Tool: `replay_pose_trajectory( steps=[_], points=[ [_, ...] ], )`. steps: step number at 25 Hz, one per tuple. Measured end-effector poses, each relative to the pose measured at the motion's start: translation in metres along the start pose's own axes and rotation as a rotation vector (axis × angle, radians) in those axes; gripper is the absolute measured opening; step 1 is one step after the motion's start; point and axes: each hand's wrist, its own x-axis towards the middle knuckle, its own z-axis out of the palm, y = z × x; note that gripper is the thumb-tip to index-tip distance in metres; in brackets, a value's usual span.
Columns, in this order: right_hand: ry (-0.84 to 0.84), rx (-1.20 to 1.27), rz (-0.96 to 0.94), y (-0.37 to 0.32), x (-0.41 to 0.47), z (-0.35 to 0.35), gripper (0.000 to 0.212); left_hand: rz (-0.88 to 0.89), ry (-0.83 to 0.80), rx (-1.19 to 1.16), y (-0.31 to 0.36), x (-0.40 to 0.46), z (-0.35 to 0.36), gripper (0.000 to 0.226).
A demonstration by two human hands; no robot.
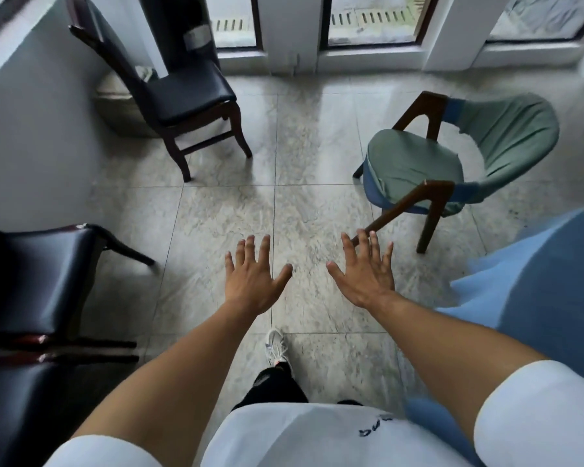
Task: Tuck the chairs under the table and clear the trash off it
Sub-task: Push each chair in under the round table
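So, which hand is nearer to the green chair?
The right hand. Its fingertips overlap the front leg of the green chair in the picture, though contact is unclear. The left hand is held open further left, over bare floor.

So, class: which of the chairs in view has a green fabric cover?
The curved-back chair at the right, beyond the right hand. The other chairs have black padded seats.

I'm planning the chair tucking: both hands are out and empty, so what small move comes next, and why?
Probably reach the right hand to the green chair. Both it and the left hand are open and hold nothing, and that chair stands nearest, out on the bare floor.
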Motion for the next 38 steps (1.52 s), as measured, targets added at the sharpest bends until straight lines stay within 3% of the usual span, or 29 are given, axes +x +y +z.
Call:
replay_pose_trajectory(
  steps=[7,14,25,38],
  points=[
    [0.032,0.041,0.131,-0.05,0.128,-0.063,0.077,0.103,-0.019,-0.023,-0.025,0.159,-0.061,0.087],
    [0.005,0.058,0.198,-0.049,0.276,-0.097,0.078,0.176,-0.047,0.041,-0.013,0.324,-0.088,0.09],
    [0.009,0.125,0.123,-0.001,0.544,-0.206,0.079,0.177,-0.029,0.205,0.075,0.611,-0.161,0.088],
    [-0.016,0.133,0.372,0.085,0.812,-0.294,0.079,0.348,-0.14,0.206,0.184,0.941,-0.177,0.091]
  ],
)
